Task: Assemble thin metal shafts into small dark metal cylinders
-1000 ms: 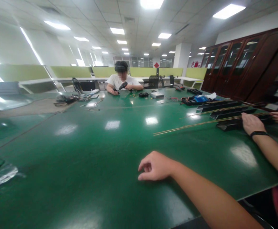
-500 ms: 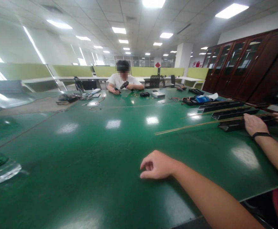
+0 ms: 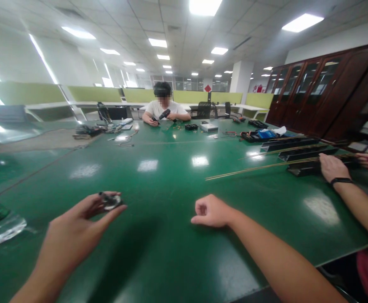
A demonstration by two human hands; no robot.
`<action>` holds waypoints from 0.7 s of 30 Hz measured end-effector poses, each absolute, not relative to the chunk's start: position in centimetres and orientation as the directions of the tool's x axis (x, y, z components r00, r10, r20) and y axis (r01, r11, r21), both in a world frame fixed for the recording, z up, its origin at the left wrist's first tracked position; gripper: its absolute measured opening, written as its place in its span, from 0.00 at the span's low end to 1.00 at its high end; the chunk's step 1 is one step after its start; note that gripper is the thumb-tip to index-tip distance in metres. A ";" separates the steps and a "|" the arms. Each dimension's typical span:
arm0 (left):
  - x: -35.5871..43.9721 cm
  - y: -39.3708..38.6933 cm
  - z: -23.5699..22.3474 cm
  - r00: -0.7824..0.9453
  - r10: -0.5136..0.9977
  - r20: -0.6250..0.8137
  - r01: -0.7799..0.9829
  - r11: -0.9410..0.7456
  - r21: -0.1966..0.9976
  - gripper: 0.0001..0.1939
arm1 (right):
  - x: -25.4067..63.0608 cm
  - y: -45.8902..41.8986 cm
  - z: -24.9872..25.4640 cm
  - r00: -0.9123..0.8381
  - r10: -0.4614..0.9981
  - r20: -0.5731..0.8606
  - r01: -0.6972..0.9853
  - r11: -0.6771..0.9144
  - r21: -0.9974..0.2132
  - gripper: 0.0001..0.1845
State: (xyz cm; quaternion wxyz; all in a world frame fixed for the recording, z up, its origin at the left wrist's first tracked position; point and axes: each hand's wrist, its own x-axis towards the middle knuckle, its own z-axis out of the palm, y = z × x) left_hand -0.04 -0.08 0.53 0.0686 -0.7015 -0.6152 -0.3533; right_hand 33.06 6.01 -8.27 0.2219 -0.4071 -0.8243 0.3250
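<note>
My left hand (image 3: pixel 73 233) is raised over the green table (image 3: pixel 158 248) at the left. Between its thumb and fingers it grips a small dark and silvery round part (image 3: pixel 111 202), whose exact kind I cannot make out. My right hand (image 3: pixel 214 211) rests on the tabletop near the middle, its fingers curled in loosely toward the thumb. A small hollow shows between them, and I see nothing in it. Some distance separates the two hands.
A co-worker's hands at the right work by thin brass-coloured rods (image 3: pixel 250 170) on black metal channels (image 3: pixel 300 167). Across the table, a person (image 3: pixel 165 109) holds a power drill (image 3: pixel 164 114). A clear plastic object (image 3: pixel 4 229) lies at the left edge.
My left hand has come into view from the lower left with the small round part. My right hand has curled tighter and shifted slightly right and up.
</note>
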 end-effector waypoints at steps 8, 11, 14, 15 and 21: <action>11.0 1.6 -3.5 0.504 0.772 0.387 0.592 -0.635 0.496 0.14 | 33.1 6.5 -8.9 -0.585 0.801 0.130 0.539 0.503 -0.676 0.04; 11.6 1.1 -5.0 0.584 0.742 0.330 0.507 -0.650 0.565 0.19 | 33.0 6.5 -8.9 -0.601 0.792 0.109 0.528 0.496 -0.689 0.03; 10.9 0.9 -6.0 0.540 0.781 0.314 0.467 -0.588 0.660 0.15 | 32.7 6.2 -8.8 -0.579 0.806 0.119 0.537 0.488 -0.688 0.02; 10.7 1.0 -6.2 0.517 0.797 0.312 0.458 -0.566 0.686 0.14 | 32.6 6.1 -8.8 -0.578 0.807 0.121 0.537 0.488 -0.688 0.01; 10.4 1.3 -7.2 0.406 0.877 0.256 0.392 -0.420 0.818 0.19 | 32.2 5.8 -8.7 -0.582 0.810 0.072 0.539 0.451 -0.711 0.13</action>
